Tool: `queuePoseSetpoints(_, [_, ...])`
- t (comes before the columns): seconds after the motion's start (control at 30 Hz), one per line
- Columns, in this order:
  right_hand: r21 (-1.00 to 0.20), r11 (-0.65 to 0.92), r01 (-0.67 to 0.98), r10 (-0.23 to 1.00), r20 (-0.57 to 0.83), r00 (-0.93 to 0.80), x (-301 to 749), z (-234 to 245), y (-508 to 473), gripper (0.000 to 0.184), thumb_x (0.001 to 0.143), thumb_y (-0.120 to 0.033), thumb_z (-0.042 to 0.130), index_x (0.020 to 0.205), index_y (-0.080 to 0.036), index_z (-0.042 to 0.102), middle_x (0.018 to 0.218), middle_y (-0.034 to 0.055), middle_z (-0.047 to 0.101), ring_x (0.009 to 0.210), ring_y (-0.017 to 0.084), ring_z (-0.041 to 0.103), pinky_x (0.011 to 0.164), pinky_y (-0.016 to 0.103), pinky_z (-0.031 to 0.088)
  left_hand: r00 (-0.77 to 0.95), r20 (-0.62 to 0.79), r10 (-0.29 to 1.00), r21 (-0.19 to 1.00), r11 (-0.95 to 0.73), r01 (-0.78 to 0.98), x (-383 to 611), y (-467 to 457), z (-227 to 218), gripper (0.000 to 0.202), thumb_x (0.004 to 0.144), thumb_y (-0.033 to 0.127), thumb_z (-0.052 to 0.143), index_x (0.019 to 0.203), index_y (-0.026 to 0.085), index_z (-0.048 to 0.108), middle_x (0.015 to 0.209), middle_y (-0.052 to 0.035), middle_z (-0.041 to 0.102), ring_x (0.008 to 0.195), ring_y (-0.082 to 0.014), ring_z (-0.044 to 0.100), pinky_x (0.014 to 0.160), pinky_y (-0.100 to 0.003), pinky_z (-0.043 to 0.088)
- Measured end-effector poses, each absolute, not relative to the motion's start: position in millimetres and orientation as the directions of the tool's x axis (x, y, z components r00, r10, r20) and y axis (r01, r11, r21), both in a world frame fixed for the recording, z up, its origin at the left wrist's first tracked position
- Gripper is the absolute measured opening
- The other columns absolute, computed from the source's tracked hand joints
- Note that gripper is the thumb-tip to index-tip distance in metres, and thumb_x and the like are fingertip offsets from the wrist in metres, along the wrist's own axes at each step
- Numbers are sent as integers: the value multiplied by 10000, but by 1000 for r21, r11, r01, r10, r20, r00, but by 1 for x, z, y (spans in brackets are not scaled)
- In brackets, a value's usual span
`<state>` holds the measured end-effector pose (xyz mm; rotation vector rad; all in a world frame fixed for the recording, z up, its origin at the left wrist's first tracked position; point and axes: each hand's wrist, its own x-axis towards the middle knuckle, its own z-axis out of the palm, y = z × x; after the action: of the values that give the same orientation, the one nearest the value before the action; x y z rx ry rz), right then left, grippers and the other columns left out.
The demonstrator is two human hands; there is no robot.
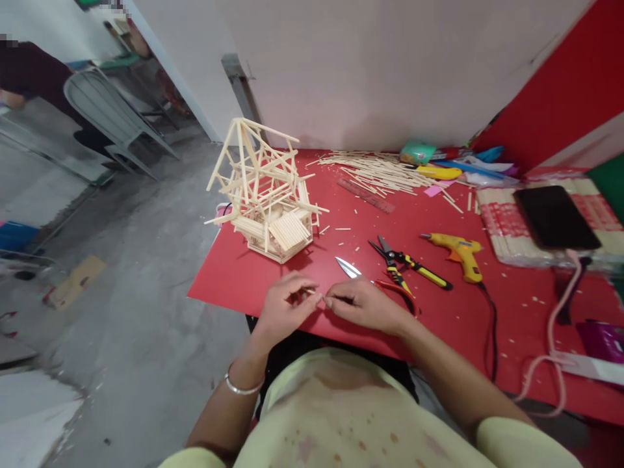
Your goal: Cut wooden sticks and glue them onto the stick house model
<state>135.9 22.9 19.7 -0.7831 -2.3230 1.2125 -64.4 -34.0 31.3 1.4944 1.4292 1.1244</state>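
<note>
Near the front edge of the red table [234, 276], my left hand [285, 305] and my right hand [363, 304] meet fingertip to fingertip. Both pinch a thin wooden stick [319, 296], only a short piece of which shows between the fingers. The open blades of a pair of scissors [348, 268] lie just behind my right hand; whether the hand touches them is unclear. A model house [266, 192] built of sticks stands on the table's left corner, beyond my left hand.
Yellow-handled snips [407, 261] and a yellow glue gun [458, 253] with its black cord lie right of my hands. A pile of loose sticks [377, 170], a ruler [365, 195], stick packets [511, 237] under a black phone [556, 218]. Grey chair [110, 114] on the floor.
</note>
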Motion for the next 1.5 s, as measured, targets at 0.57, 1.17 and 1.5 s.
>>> queuePoseSetpoints(0.57, [-618,557,554,771,137,-622,187,16,19,335,956,-409,481,1127,-215,694,966,70,749,800,166,664,718,246,421,-39,101,994,976,-91,196,-31,-28,-13,143,798,310,703,716,216,773,641,-53,635,606,-169,547,624,-267,409])
queuePoseSetpoints(1.17, [-34,329,944,944,-16,-330,204,-33,-28,409,965,-363,432,1353,-270,520,1118,103,648,933,211,633,674,276,444,-107,7,994,994,5,113,-42,-16,-36,225,850,326,648,710,160,709,662,-19,596,626,-129,502,613,-245,386])
queuePoseSetpoints(1.5, [-65,346,936,935,102,-339,204,-35,-25,372,952,-360,484,1285,-226,578,1115,113,653,973,247,616,733,319,453,-257,-264,930,902,144,-407,-40,-26,-23,248,797,397,723,766,155,677,547,32,564,391,-40,391,412,-183,291])
